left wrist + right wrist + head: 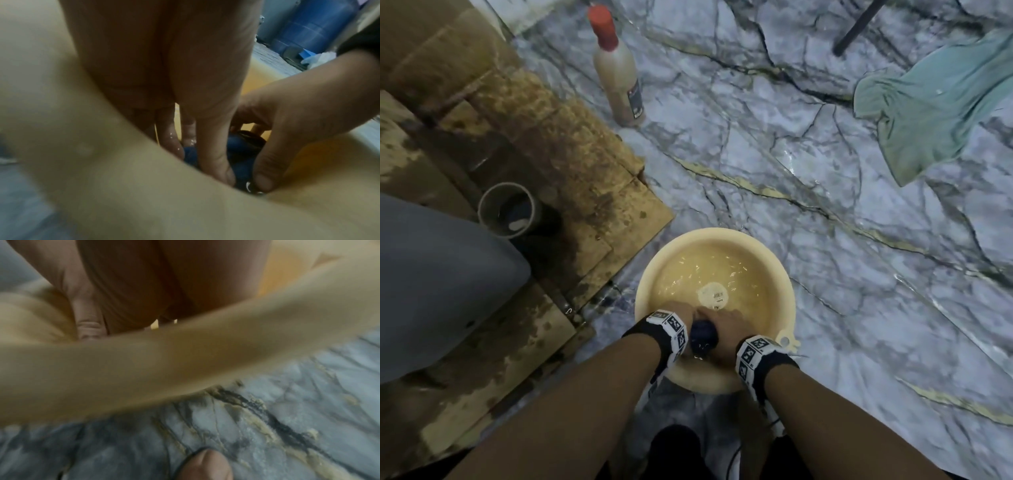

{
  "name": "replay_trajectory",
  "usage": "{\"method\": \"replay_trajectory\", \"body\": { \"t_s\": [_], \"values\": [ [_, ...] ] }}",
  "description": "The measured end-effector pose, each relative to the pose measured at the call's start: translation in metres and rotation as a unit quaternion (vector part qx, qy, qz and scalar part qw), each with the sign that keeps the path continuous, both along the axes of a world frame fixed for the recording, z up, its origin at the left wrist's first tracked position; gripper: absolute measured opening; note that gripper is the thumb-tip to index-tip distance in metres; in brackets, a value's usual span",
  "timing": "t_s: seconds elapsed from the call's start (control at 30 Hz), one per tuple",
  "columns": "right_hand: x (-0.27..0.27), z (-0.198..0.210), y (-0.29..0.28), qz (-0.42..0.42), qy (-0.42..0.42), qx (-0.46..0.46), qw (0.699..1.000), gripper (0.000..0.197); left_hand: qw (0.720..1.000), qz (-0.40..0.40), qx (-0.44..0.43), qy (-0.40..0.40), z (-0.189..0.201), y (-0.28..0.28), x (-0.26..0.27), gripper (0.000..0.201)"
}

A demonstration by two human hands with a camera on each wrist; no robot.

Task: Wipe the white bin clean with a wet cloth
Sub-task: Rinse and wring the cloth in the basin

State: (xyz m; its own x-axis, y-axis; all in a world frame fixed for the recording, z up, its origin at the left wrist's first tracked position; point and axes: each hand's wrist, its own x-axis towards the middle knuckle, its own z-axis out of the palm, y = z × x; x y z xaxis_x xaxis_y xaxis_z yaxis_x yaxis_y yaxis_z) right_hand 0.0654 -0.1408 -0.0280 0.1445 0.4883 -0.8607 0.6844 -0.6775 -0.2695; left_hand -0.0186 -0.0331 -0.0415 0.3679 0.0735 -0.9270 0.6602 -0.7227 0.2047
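Observation:
A dark blue wet cloth is bunched at the near side of a cream basin holding water. My left hand and right hand both grip the cloth, close together. In the left wrist view my left hand pinches the cloth between thumb and wet fingers, and my right hand curls its fingers over it. In the right wrist view the basin's rim hides the fingers of my right hand. A pale grey rounded body, perhaps the bin, lies at the left.
The basin stands on a wet marble-patterned floor. Stained cardboard sheets and a grey pipe end lie to the left. A red-capped bottle stands beyond. A green cloth lies at the far right. My foot is near the basin.

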Motion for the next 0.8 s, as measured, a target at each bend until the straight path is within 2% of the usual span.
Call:
{"method": "replay_trajectory", "body": {
  "t_s": [0.07,0.13,0.27,0.43,0.53,0.63,0.73,0.8],
  "values": [
    [0.0,-0.001,-0.001,0.015,0.005,-0.009,1.0,0.091,1.0,-0.028,0.003,0.002,0.0,0.0,-0.006,0.06],
    [-0.002,-0.003,-0.002,0.019,0.005,-0.012,1.0,0.084,0.998,-0.059,0.022,-0.016,0.003,-0.003,-0.009,0.053],
    [0.0,-0.002,-0.002,0.033,0.03,-0.035,0.998,0.058,0.998,-0.044,0.006,-0.042,0.002,-0.006,-0.01,0.034],
    [0.003,0.004,-0.003,0.001,0.094,-0.053,0.994,0.047,0.998,-0.026,-0.054,-0.027,0.007,-0.005,-0.012,0.019],
    [0.002,0.006,-0.002,-0.042,0.128,-0.029,0.99,0.043,0.997,0.02,-0.059,-0.034,0.01,-0.005,-0.011,0.024],
    [0.007,0.009,-0.005,-0.122,0.16,0.002,0.98,0.041,0.992,0.076,-0.087,-0.046,0.016,-0.001,-0.011,0.027],
    [0.014,0.014,-0.006,-0.19,0.172,0.04,0.966,0.031,0.981,0.143,-0.114,-0.067,0.025,0.004,-0.01,0.023],
    [0.019,0.02,-0.005,-0.21,0.181,0.057,0.959,0.031,0.972,0.187,-0.124,-0.068,0.031,0.003,-0.008,0.019]
  ]
}}
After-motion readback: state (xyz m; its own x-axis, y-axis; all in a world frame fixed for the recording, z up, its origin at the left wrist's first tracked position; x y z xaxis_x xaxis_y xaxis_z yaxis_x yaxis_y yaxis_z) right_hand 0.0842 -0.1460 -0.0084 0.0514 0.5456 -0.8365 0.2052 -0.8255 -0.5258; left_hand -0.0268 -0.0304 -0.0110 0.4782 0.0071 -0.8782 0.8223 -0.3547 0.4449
